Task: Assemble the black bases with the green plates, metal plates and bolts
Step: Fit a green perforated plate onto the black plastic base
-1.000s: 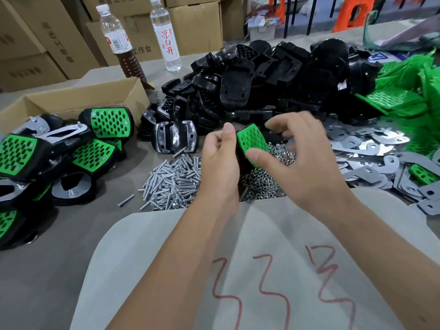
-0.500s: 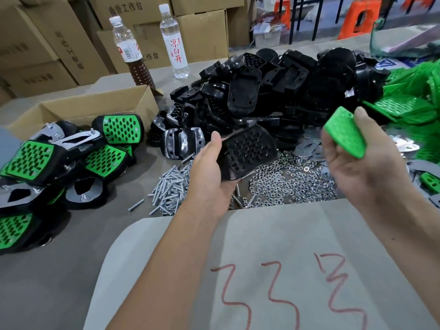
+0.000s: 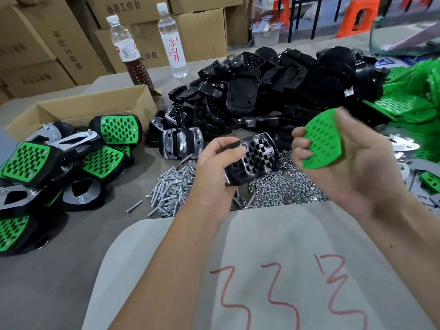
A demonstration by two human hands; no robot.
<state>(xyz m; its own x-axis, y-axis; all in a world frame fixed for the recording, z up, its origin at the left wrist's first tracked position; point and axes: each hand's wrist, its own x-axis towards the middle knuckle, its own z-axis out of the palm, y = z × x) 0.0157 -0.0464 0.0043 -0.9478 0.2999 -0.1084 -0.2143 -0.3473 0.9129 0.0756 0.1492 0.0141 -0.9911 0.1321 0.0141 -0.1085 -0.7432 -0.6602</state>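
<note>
Black base point(image 3: 253, 160) gripped left, green plate point(image 3: 321, 144) right, over grey, seemingly cloth-covered table point(image 3: 71, 270).

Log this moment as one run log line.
left hand: holds black base | right hand: holds green plate | parts apart, not yet joined

**Green, black and silver across the bench**

A bright green plate point(image 3: 321, 141) dotted with rows of small holes is shown at right. A glossy black base point(image 3: 256, 160) with a grid of square openings is seen at centre. Silver bolts point(image 3: 171, 189) and silver nuts point(image 3: 283, 189) are spread on the grey table point(image 3: 71, 270). Red scrawls point(image 3: 281, 289) are drawn on pale grey cloth point(image 3: 262, 234). Brown cardboard boxes point(image 3: 200, 32) are stacked far off.
</note>
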